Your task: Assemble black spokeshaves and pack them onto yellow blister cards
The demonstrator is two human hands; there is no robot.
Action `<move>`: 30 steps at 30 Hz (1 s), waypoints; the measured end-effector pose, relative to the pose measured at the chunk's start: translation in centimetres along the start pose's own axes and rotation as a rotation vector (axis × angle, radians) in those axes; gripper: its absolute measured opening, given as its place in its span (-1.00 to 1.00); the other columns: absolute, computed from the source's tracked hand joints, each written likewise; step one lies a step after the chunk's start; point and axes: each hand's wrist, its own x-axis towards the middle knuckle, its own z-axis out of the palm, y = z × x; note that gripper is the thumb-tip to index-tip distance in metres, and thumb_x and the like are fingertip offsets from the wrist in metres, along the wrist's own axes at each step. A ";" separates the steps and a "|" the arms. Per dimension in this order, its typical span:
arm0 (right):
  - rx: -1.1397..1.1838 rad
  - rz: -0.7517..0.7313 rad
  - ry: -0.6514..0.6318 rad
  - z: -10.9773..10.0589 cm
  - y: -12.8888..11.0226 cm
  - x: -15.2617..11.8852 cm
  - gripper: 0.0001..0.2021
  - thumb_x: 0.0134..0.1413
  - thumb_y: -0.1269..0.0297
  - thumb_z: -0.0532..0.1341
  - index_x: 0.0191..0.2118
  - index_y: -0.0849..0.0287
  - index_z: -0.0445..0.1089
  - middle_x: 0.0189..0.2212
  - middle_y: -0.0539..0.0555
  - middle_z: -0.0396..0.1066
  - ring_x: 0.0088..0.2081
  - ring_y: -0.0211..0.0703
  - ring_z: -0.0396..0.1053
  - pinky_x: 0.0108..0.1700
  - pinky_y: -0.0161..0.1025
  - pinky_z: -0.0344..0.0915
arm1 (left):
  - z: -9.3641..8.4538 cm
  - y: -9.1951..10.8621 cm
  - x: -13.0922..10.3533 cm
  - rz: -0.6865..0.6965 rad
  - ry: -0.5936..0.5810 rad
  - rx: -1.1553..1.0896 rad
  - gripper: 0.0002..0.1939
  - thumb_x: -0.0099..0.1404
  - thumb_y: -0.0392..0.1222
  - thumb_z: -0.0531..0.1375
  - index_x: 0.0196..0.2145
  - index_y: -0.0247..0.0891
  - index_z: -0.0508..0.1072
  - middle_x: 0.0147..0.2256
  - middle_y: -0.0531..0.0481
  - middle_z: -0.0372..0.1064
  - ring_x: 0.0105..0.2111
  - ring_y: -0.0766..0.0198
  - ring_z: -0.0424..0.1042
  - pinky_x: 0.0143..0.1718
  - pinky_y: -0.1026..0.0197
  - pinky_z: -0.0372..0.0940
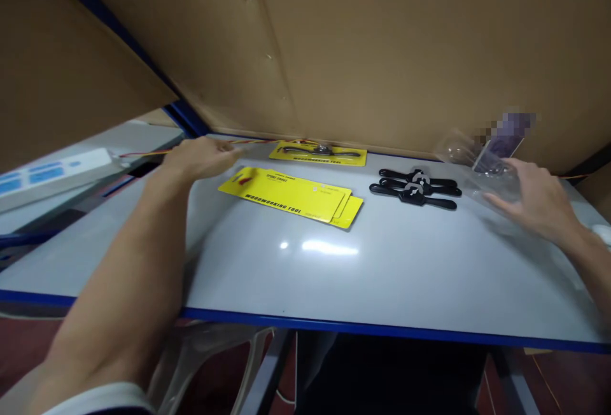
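My left hand (204, 155) is over the back left of the table, beside the left end of a few overlapping yellow backing cards (291, 193) printed "WOODWORKING TOOL". Its fingers look curled together, and whatever they may hold is hidden. With thumb and fingers, my right hand (541, 197) grips clear plastic blister shells (496, 176), blurred, at the back right. Left of this hand lie several black spokeshaves (415, 189) with grey middles, closely side by side. Behind the cards, another yellow card (319, 154) has a spokeshave lying on it.
A brown board (363, 52) rises behind the white table (382, 288), which has a blue front edge. A phone-like object (501, 140), partly pixelated, leans at the back right. A white power strip (55, 173) is at far left, with a thin red-yellow wire (143, 153) along the back.
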 end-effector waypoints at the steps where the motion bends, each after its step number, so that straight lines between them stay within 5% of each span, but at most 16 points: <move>1: -0.016 0.054 -0.044 -0.1 1.4 -0.6 -0.25 0.20 -0.18 0.19 0.33 0.26 0.22 0.09 0.45 0.43 0.08 0.34 0.39 0.03 0.12 0.30 | 0.2 0.6 -0.2 -0.022 0.001 0.100 -0.60 0.32 0.14 0.23 -0.27 -0.31 0.55 -0.37 -0.10 0.53 -0.03 -0.20 0.44 0.07 -0.12 0.33; 6: 0.029 0.222 -0.274 1.2 6.1 -3.3 -0.23 0.15 -0.30 0.18 0.27 0.21 0.32 0.14 0.48 0.38 -0.05 0.28 0.48 -0.11 0.07 0.35 | 2.2 4.9 -1.4 0.193 0.013 0.222 -0.53 0.45 0.00 0.06 0.10 -0.38 0.49 0.13 -0.25 0.44 0.16 -0.13 0.35 0.24 -0.03 0.23; 11: 0.114 0.186 -0.249 2.4 7.3 -4.0 -0.18 0.13 -0.25 0.24 0.38 0.13 0.19 0.22 0.44 0.37 0.08 0.31 0.46 -0.02 0.12 0.38 | 3.5 7.7 -1.8 0.406 -0.007 0.062 -0.47 0.49 0.01 -0.01 0.20 -0.40 0.42 0.15 -0.26 0.41 0.18 -0.13 0.35 0.29 -0.04 0.18; 16: 0.155 0.198 -0.326 2.5 8.2 -3.3 -0.11 0.08 -0.22 0.27 0.41 0.19 0.16 0.29 0.48 0.32 0.14 0.37 0.43 0.09 0.14 0.34 | 4.5 7.8 -1.3 0.408 -0.019 -0.147 -0.54 0.42 0.00 0.08 0.14 -0.28 0.47 0.19 -0.15 0.44 0.25 -0.10 0.34 0.34 0.01 0.13; 23: 0.203 0.228 -0.433 2.2 9.5 -2.5 -0.20 -0.02 -0.17 0.31 0.29 0.15 0.32 0.21 0.41 0.43 0.13 0.32 0.45 0.13 0.09 0.32 | 6.4 8.2 0.3 0.423 -0.139 -0.012 -0.32 0.38 0.06 0.01 0.34 -0.34 0.32 0.37 -0.19 0.25 0.36 -0.07 0.24 0.38 0.04 0.09; 30: 0.147 0.175 -0.341 2.1 8.2 -2.7 -0.31 0.18 -0.24 0.16 0.25 0.15 0.36 0.18 0.41 0.43 0.16 0.34 0.41 0.17 0.14 0.30 | 7.5 7.8 1.0 0.482 -0.122 0.084 -0.33 0.38 0.03 0.01 0.33 -0.36 0.34 0.36 -0.23 0.25 0.37 -0.07 0.20 0.41 -0.03 0.03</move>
